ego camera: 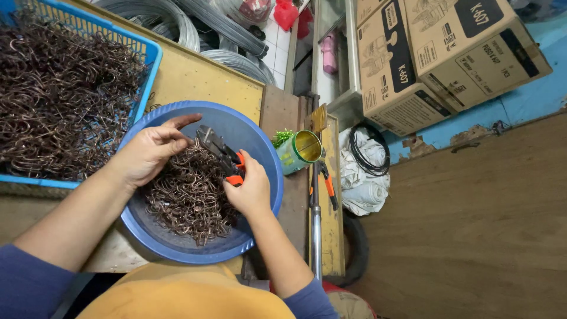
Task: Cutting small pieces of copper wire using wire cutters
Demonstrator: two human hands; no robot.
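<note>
A pair of pliers (223, 155) with orange-and-black handles is gripped by the right hand (251, 188), whose fingers are curled tight about the handles; the dark metal head points up and to the left, toward the left hand (150, 152). The left hand is held half closed, fingertips pinched together just beside the plier head; a thin piece of wire seems to be held there, though it cannot be told for certain. Directly beneath both hands a heap of bent brown wire hooks (189, 198) is held in a round blue basin (260, 150), which is set on the desk (195, 80).

The hooks are judged light and stiff singly, but springy and prone to tangle, with pointed ends; a single one is best taken by its curved back with the fingertips, not drawn from the mass. The pliers are judged heavy and rigid, best held low on the grips.

To the right of the right hand a green tin can (298, 152) is seen lying on its side. Beyond the left hand a blue plastic crate (147, 71) is filled with more of the same hooks. Farther off, coils of grey wire (195, 26) and stacked cardboard boxes (437, 53) are seen.
</note>
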